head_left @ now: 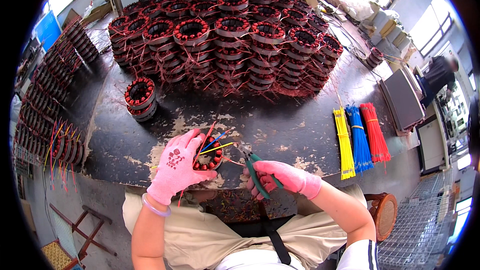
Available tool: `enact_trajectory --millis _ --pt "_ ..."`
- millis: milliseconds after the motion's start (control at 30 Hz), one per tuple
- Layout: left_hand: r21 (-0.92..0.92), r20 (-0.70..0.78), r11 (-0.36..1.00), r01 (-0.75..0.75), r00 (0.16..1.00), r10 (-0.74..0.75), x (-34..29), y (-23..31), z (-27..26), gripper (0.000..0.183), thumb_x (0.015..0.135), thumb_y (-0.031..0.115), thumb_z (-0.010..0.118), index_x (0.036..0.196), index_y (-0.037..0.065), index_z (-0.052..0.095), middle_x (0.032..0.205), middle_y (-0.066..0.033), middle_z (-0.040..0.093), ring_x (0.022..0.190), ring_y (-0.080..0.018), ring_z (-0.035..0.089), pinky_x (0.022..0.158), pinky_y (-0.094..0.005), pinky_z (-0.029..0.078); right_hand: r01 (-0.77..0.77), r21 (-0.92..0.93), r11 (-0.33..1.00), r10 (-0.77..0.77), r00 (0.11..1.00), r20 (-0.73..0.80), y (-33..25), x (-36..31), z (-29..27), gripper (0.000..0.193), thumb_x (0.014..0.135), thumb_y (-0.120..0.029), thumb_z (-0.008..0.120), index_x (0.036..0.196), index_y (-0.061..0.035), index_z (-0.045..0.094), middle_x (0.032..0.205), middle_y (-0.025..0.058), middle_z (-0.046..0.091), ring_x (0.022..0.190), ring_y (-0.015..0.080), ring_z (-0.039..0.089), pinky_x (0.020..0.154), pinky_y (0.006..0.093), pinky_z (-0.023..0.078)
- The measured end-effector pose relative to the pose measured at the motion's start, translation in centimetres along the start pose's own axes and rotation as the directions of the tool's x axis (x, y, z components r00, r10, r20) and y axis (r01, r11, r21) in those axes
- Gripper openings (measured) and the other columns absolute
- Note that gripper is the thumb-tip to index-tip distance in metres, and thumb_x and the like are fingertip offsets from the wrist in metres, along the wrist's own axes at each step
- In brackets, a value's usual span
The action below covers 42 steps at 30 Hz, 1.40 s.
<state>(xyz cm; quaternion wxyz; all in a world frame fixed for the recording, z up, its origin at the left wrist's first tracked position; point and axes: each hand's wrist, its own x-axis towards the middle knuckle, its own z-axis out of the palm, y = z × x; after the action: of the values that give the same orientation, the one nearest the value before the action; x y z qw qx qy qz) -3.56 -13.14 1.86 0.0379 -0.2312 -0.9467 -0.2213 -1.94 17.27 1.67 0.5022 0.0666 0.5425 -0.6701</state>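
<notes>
Left hand (178, 162), fingers spread around stator (217, 158); right hand (275, 177), fingers wrapped around pliers (252, 170).
Table edge (233, 187) near right fingers; tabletop (200, 106) stretches ahead.

Gloved left fingers (192, 138) hold a red-wound ring (218, 153) on the table (285, 142) while right fingers (271, 167) grip green-handled pliers (255, 158).

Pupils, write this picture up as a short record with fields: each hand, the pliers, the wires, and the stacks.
Left hand: pink-gloved, holding a red-wound ring
Right hand: pink-gloved, holding green-handled pliers
Loose wires at ring: red wire, blue wire, yellow wire
Pliers: tips near the yellow wire's end; contact unclear
Bundles, left to right: yellow bundle, blue bundle, red bundle
Short stack: left of the ring, farther back
Large stacks: toward the table's back
</notes>
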Motion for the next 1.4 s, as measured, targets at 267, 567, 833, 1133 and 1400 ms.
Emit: enact_trajectory --millis 267,567,833,1133,1400 --pt "0.098 0.002 0.991 0.087 0.996 -0.088 0.0 0.9 0.0 0.092 0.063 0.053 0.089 0.131 0.000 0.057 0.137 -0.0187 0.055 0.125 -0.0373 0.054 0.110 -0.0463 0.041 0.079 -0.061 0.995 -0.084 0.992 -0.091 -0.1 0.0 0.3 0.049 0.108 -0.040 0.046 0.139 -0.0024 0.052 0.110 0.0127 0.068 0.092 0.0228 0.069 0.084 0.0393 0.060" --pt "0.190 -0.178 0.966 0.173 0.974 -0.140 -0.5 1.4 1.7 0.098 0.062 0.052 0.090 0.134 -0.001 0.051 0.130 -0.0198 0.058 0.119 -0.0363 0.059 0.103 -0.0477 0.045 -0.057 0.050 0.997 0.055 0.998 0.040 1.3 -1.2 -0.7 0.055 0.106 -0.046 0.047 0.140 -0.0031 0.050 0.121 0.0152 0.066 0.105 0.0272 0.068 0.091 0.0417 0.057" --pt "0.155 -0.134 0.975 0.158 0.981 -0.138 -0.2 1.3 1.1 0.097 0.062 0.051 0.090 0.134 -0.001 0.052 0.129 -0.0192 0.059 0.118 -0.0364 0.060 0.103 -0.0465 0.046 -0.106 0.017 0.994 0.105 0.994 0.038 0.0 -0.4 0.0 0.056 0.107 -0.044 0.044 0.144 -0.0012 0.049 0.119 0.0159 0.067 0.101 0.0278 0.070 0.092 0.0403 0.056" --pt "0.151 -0.148 0.978 0.147 0.981 -0.125 -0.3 1.0 1.4 0.097 0.063 0.051 0.090 0.134 -0.002 0.052 0.128 -0.0190 0.060 0.117 -0.0365 0.060 0.103 -0.0463 0.045 -0.120 -0.038 0.992 0.120 0.993 0.004 -0.1 -0.9 0.2 0.057 0.106 -0.046 0.044 0.142 -0.0015 0.051 0.118 0.0155 0.067 0.101 0.0273 0.069 0.091 0.0404 0.057" --pt "0.147 -0.140 0.978 0.147 0.982 -0.127 -0.4 1.1 1.1 0.099 0.062 0.053 0.089 0.134 -0.004 0.051 0.127 -0.0194 0.060 0.117 -0.0367 0.059 0.103 -0.0466 0.045 -0.074 -0.016 0.997 0.073 0.996 -0.060 -0.9 0.2 1.0 0.052 0.106 -0.045 0.047 0.135 -0.0014 0.055 0.108 0.0138 0.068 0.091 0.0238 0.070 0.084 0.0381 0.058"
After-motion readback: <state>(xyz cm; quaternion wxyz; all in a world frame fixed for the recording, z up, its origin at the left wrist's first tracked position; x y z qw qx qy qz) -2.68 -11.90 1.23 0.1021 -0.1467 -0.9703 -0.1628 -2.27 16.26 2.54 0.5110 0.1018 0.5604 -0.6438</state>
